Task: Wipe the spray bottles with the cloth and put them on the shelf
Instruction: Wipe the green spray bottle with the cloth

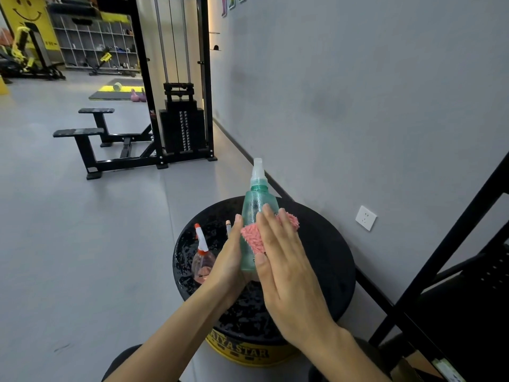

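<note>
Your left hand point(230, 260) grips the green spray bottle point(254, 227) upright above the round black table point(325, 260), while your right hand point(286, 260), fingers point(268, 219) flat together, presses the pink cloth point(252, 238) against it (an orange-capped bottle point(202, 257) stands behind).

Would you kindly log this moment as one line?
left hand holds green spray bottle | right hand wiping, pink cloth | shelf pending

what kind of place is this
Most likely a gym: a cable weight-stack machine stands by the wall, black benches sit beside it, and floor mats lie further back.
</note>
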